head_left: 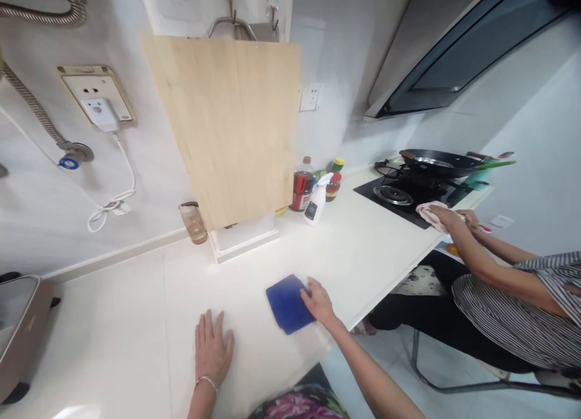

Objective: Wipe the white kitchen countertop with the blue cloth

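My left hand (213,349) lies flat on the white countertop (131,328), fingers stretched out, with a bracelet at the wrist and nothing in its grasp. To its right, a folded blue cloth (288,304) rests on the counter. My right hand (319,301) grips the cloth's right edge, thumb on top and the other fingers along the edge, partly hidden. Behind the cloth stand a white spray bottle (318,201) and a dark sauce bottle (302,188).
A wooden cutting board (236,122) hangs on the wall, with a glass (194,224) beside its lower end. At right, a seated person (508,310) holds a pale cloth (433,215) on the black cooktop (372,192); a wok (440,161) sits behind. A brown container (27,328) stands at left.
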Demonstrator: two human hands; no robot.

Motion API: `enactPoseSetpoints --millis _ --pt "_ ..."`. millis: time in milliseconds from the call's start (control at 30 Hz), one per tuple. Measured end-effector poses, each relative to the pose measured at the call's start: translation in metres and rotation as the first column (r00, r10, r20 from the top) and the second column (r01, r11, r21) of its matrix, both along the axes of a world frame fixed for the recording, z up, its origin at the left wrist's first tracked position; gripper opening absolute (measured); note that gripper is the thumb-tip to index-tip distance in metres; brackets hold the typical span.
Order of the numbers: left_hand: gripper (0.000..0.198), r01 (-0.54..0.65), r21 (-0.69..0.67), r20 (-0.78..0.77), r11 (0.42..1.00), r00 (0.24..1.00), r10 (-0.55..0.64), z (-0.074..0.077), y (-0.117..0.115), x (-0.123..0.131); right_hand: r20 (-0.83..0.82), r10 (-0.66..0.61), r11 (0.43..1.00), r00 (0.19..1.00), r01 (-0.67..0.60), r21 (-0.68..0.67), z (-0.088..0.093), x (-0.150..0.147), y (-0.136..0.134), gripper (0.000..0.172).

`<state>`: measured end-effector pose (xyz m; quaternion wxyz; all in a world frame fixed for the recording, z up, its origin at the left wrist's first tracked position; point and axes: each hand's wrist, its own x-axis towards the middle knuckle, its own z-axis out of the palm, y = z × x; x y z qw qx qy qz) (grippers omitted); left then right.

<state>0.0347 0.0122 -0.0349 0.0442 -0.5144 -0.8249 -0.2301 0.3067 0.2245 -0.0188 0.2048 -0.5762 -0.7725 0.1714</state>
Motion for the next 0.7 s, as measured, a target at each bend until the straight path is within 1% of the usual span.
enactPoseSetpoints --millis 100,167,200,233,267,300,333,367,400,433,467,500,533,567,600,633,667,700 --pt "0.053 -0.003 0.046 0.081 0.999 0.997 -0.001 0.001 -0.001 -0.002 0.005 -0.023 0.999 1.0 0.023 -0.049 0.001 -0.016 -0.005 0.049" --pt "0.049 -0.008 0.074 0.196 0.997 0.981 -0.007 0.006 -0.001 0.001 -0.003 -0.04 0.995 0.999 0.04 -0.09 0.003 -0.025 -0.007 0.044" --pt "0.049 -0.001 0.084 0.281 0.996 0.959 -0.023 0.01 -0.001 0.005 -0.016 -0.043 0.993 0.999 0.041 -0.112 0.005 -0.028 -0.008 0.041" --pt "0.049 0.014 0.094 0.381 0.995 0.923 -0.049 0.015 0.0 0.011 -0.034 -0.041 0.99 0.999 0.036 -0.133 0.007 -0.03 -0.007 0.036" --pt "0.05 0.034 0.106 0.493 0.994 0.866 -0.082 0.02 0.002 0.019 -0.057 -0.037 0.988 0.998 0.028 -0.152 0.01 -0.03 -0.007 0.033" --pt "0.051 0.055 0.123 0.612 0.991 0.781 -0.119 0.026 0.005 0.029 -0.086 -0.032 0.986 0.996 0.017 -0.167 0.013 -0.029 -0.007 0.03" --pt "0.053 0.071 0.141 0.733 0.987 0.662 -0.153 0.032 0.009 0.039 -0.119 -0.029 0.984 0.992 0.007 -0.179 0.015 -0.028 -0.007 0.027" --pt "0.056 0.08 0.154 0.842 0.985 0.51 -0.173 0.038 0.013 0.049 -0.155 -0.028 0.982 0.988 -0.002 -0.188 0.019 -0.026 -0.007 0.026" --pt "0.059 0.085 0.158 0.926 0.984 0.334 -0.177 0.043 0.017 0.06 -0.194 -0.027 0.982 0.981 -0.011 -0.191 0.022 -0.025 -0.009 0.025" --pt "0.062 0.087 0.153 0.975 0.984 0.15 -0.165 0.048 0.022 0.069 -0.233 -0.027 0.982 0.972 -0.018 -0.189 0.026 -0.024 -0.011 0.026" --pt "0.065 0.086 0.143 0.99 0.986 -0.024 -0.141 0.053 0.026 0.076 -0.271 -0.026 0.983 0.962 -0.025 -0.181 0.03 -0.024 -0.015 0.027" --pt "0.068 0.081 0.131 0.978 0.988 -0.173 -0.116 0.058 0.03 0.082 -0.306 -0.025 0.985 0.952 -0.029 -0.169 0.035 -0.025 -0.02 0.03" --pt "0.07 0.071 0.121 0.951 0.99 -0.293 -0.095 0.063 0.034 0.086 -0.336 -0.025 0.987 0.942 -0.029 -0.155 0.039 -0.026 -0.026 0.032" --pt "0.071 0.052 0.118 0.917 0.992 -0.39 -0.089 0.068 0.036 0.089 -0.364 -0.016 0.99 0.931 -0.036 -0.135 0.044 -0.028 -0.035 0.034" --pt "0.071 0.033 0.125 0.878 0.992 -0.469 -0.096 0.073 0.039 0.091 -0.391 0.013 0.992 0.92 -0.06 -0.107 0.048 -0.031 -0.045 0.035" --pt "0.069 0.012 0.138 0.842 0.99 -0.528 -0.111 0.078 0.04 0.092 -0.415 0.067 0.992 0.907 -0.106 -0.071 0.052 -0.034 -0.056 0.034" --pt "0.065 -0.009 0.148 0.811 0.989 -0.571 -0.127 0.082 0.041 0.093 -0.432 0.147 0.984 0.89 -0.177 -0.029 0.054 -0.037 -0.068 0.033" --pt "0.059 -0.031 0.149 0.79 0.988 -0.597 -0.138 0.084 0.041 0.094 -0.439 0.244 0.964 0.865 -0.266 0.013 0.056 -0.04 -0.081 0.031"
